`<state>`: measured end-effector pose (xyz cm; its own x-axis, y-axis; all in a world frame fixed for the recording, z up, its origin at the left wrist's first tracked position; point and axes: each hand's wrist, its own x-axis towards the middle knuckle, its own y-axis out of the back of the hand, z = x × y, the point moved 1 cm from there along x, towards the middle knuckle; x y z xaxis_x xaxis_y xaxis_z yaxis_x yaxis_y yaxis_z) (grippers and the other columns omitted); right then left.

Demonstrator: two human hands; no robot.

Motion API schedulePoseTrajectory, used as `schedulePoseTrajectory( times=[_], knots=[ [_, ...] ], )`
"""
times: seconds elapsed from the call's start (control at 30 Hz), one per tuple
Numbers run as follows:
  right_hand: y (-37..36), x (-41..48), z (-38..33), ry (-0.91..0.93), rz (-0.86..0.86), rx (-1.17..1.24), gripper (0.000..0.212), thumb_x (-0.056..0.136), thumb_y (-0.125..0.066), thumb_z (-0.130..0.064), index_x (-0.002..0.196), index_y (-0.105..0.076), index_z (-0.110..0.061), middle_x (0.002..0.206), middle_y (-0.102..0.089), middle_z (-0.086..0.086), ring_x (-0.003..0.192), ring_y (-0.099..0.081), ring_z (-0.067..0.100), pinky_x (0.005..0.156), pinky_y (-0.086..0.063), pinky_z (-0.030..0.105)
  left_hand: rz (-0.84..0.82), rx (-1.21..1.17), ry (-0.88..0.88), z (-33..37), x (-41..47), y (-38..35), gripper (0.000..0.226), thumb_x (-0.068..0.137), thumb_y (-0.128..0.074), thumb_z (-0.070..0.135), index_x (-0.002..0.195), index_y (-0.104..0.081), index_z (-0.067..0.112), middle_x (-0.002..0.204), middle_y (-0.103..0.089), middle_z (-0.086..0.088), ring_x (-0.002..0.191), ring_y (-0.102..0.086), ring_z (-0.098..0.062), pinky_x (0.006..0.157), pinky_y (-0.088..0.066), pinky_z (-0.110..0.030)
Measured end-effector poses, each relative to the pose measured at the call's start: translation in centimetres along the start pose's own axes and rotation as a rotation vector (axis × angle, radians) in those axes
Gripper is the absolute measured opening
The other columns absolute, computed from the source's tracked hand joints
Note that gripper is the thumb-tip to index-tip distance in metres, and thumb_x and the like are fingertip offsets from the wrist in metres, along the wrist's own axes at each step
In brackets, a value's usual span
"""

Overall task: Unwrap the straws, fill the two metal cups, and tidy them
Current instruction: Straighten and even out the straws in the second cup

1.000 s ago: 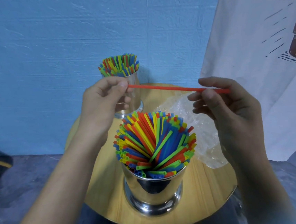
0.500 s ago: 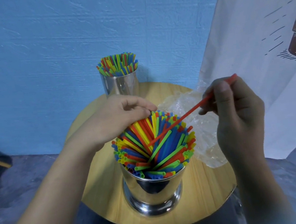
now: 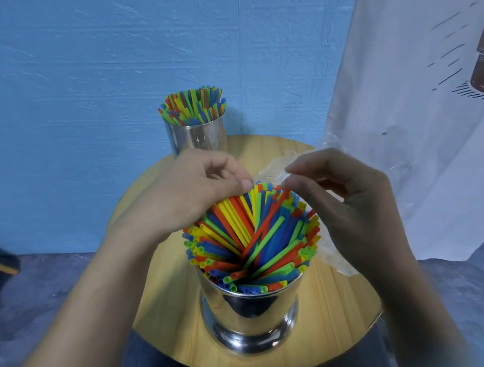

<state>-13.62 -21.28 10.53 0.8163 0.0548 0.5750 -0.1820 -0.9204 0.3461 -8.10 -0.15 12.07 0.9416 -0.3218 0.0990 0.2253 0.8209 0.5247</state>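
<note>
A near metal cup (image 3: 251, 309) stands on the round wooden table (image 3: 170, 314), packed with several coloured straws (image 3: 251, 235) that fan outward. My left hand (image 3: 194, 188) rests on the far left straw tips, thumb and fingers curled with nothing held. My right hand (image 3: 346, 200) hovers at the far right tips, its index finger touching the end of a red straw that lies slanted in the bundle. A far metal cup (image 3: 198, 137), also full of straws (image 3: 193, 106), stands at the table's back edge, partly hidden by my left hand.
Crumpled clear plastic wrap (image 3: 333, 258) lies on the table to the right of the near cup, mostly behind my right hand. A white cloth with a printed drawing (image 3: 420, 83) hangs at the right. A blue wall (image 3: 78, 95) rises behind the table.
The red straw, held across by both hands a second ago, went into the near cup. My left hand dropped onto the straw tips and my right hand let go, finger on its end.
</note>
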Motion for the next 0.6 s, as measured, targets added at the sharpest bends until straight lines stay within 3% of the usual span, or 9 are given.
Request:
schedulePoseTrajectory(
  times=[0.07,0.17,0.23,0.37,0.6],
  knots=[
    [0.0,0.0,0.2,0.017,-0.062,-0.043,0.008,0.096,-0.060,-0.042,0.098,-0.066,-0.048,0.095,-0.072,-0.024,0.099,-0.069,0.011,0.077,-0.056,0.024,0.061,-0.015,-0.058,-0.1,0.1,0.0,0.005,0.091,-0.077,0.027,0.087,-0.077,0.024,0.088,-0.074,-0.008,0.087,-0.072,-0.024,0.084,-0.057,-0.041],
    [-0.2,0.0,0.4,0.012,-0.129,-0.053,0.015,0.096,-0.054,-0.048,0.099,-0.068,-0.049,0.098,-0.071,-0.026,0.104,-0.067,0.013,0.079,-0.056,0.026,0.161,-0.094,-0.158,0.2,0.1,0.2,0.006,0.094,-0.074,0.024,0.088,-0.074,0.023,0.085,-0.070,-0.011,0.077,-0.065,-0.017,0.077,-0.051,-0.032],
    [-0.1,0.0,0.5,0.003,-0.164,-0.017,0.016,0.096,-0.056,-0.046,0.099,-0.072,-0.044,0.100,-0.071,-0.023,0.105,-0.067,0.014,0.080,-0.056,0.028,0.230,-0.188,-0.220,0.7,0.1,0.3,0.007,0.096,-0.070,0.016,0.088,-0.071,0.018,0.079,-0.065,-0.013,0.074,-0.062,-0.011,0.069,-0.050,-0.025],
    [0.0,0.3,0.7,-0.049,-0.218,0.079,0.006,0.093,-0.067,-0.038,0.094,-0.073,-0.037,0.099,-0.071,-0.014,0.101,-0.067,0.018,0.080,-0.058,0.029,0.332,-0.328,-0.327,1.2,0.0,0.6,0.011,0.099,-0.064,0.012,0.092,-0.066,0.019,0.080,-0.070,0.009,0.074,-0.065,-0.011,0.067,-0.055,-0.028],
    [0.2,0.2,0.8,-0.071,-0.231,0.096,0.007,0.090,-0.069,-0.044,0.094,-0.071,-0.038,0.099,-0.070,-0.014,0.100,-0.068,0.016,0.077,-0.056,0.022,0.640,-0.593,-0.382,1.7,-0.3,1.8,0.009,0.102,-0.060,0.015,0.094,-0.060,0.020,0.085,-0.068,0.006,0.073,-0.061,-0.016,0.061,-0.052,-0.026]
  ],
)
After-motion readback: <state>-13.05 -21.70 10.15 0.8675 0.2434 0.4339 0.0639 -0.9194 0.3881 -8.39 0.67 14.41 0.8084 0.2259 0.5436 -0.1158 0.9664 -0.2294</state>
